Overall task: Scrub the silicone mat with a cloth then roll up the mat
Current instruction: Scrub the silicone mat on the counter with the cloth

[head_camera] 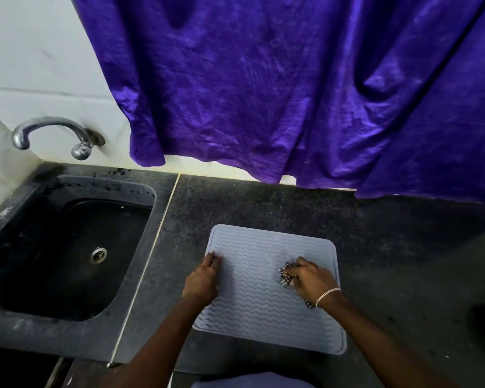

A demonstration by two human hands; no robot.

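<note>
My right hand (311, 278) grips the bunched checked cloth (286, 274) on the right half of the silicone mat (252, 312), flat on the counter (263, 203) at lower centre. My left hand (203, 278) presses its left edge, gripping nothing. I should scrub in short overlapping strokes with that edge pinned.

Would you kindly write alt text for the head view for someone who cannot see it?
A right hand grips a bunched black-and-white checked cloth on a flat, pale blue-grey ribbed silicone mat while the left hand presses the mat's left edge. The mat lies on a dark stone counter beside a black sink with a chrome tap; a purple curtain hangs behind.
</note>
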